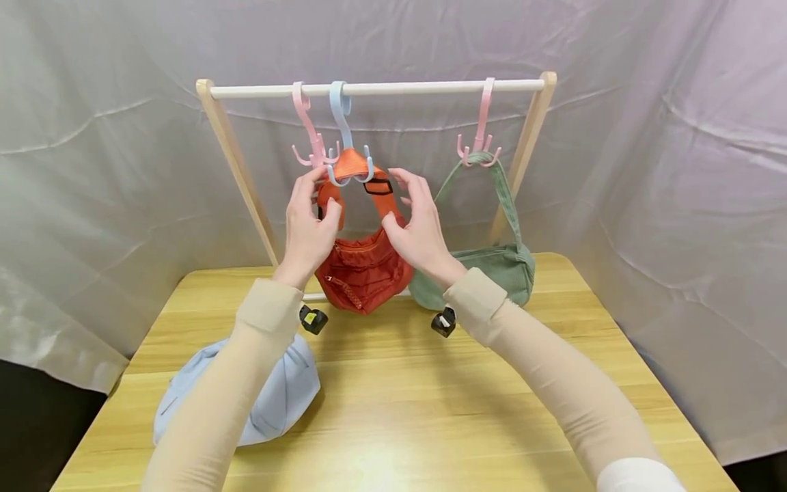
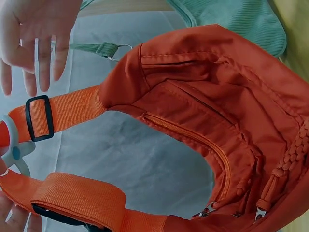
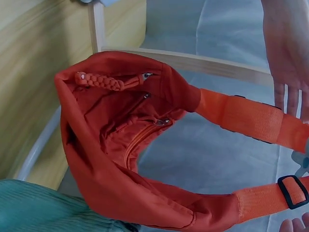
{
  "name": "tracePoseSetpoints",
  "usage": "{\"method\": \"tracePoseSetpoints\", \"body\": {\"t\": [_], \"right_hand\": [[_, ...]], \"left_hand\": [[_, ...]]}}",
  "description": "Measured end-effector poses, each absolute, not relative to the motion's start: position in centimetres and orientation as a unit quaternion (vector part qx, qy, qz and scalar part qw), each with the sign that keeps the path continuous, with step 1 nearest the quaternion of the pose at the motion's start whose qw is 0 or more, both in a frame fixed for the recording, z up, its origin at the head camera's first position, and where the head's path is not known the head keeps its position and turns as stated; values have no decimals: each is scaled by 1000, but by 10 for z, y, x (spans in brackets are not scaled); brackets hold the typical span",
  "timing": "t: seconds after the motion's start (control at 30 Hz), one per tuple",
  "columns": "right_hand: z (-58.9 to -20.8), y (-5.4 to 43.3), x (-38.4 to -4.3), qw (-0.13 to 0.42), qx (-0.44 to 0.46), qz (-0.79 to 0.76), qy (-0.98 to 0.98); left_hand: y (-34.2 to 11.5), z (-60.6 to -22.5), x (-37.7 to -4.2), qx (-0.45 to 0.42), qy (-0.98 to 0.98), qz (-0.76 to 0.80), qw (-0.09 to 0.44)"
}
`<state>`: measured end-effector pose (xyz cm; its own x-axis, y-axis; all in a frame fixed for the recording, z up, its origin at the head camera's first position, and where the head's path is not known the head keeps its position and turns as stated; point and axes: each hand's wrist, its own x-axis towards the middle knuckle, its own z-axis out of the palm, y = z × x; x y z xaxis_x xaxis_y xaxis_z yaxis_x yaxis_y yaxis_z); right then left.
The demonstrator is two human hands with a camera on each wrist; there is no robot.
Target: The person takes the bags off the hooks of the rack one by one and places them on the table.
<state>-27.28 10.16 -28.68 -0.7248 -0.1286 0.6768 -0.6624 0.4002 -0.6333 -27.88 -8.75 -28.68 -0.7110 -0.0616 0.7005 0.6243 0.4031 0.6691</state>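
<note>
A red crossbody bag [image 1: 367,273] hangs by its orange strap [image 2: 77,108] from a light blue hook [image 1: 341,119] on the rack. My left hand [image 1: 310,225] is beside the strap's left side, fingers extended and touching or very close to it; the right wrist view shows those fingers partly behind the strap. On the other side, my right hand [image 1: 418,225] is held near the strap's black buckle [image 3: 292,192], its fingers loosely spread. In the left wrist view the right hand's fingers [image 2: 44,63] appear apart from the strap. Neither hand visibly grips anything.
Pink hooks [image 1: 482,123] hang on the rack's white bar [image 1: 406,88]; the right one bears a green corduroy bag [image 1: 501,273]. A light blue bag [image 1: 279,400] lies on the wooden table [image 1: 393,424] at front left, partly behind my left forearm. Grey cloth [image 1: 393,41] hangs behind.
</note>
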Motion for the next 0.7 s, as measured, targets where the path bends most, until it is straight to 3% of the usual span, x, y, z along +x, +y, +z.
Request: {"method": "tracePoseSetpoints", "body": {"t": [0.37,0.7], "right_hand": [[-271,99,-283,199,238,521,-795],[-268,101,-283,181,240,559,-773]], "left_hand": [[-83,-283,-281,-191,-785,-499,312],[-74,-280,-282,-213,-784,-493,310]]}}
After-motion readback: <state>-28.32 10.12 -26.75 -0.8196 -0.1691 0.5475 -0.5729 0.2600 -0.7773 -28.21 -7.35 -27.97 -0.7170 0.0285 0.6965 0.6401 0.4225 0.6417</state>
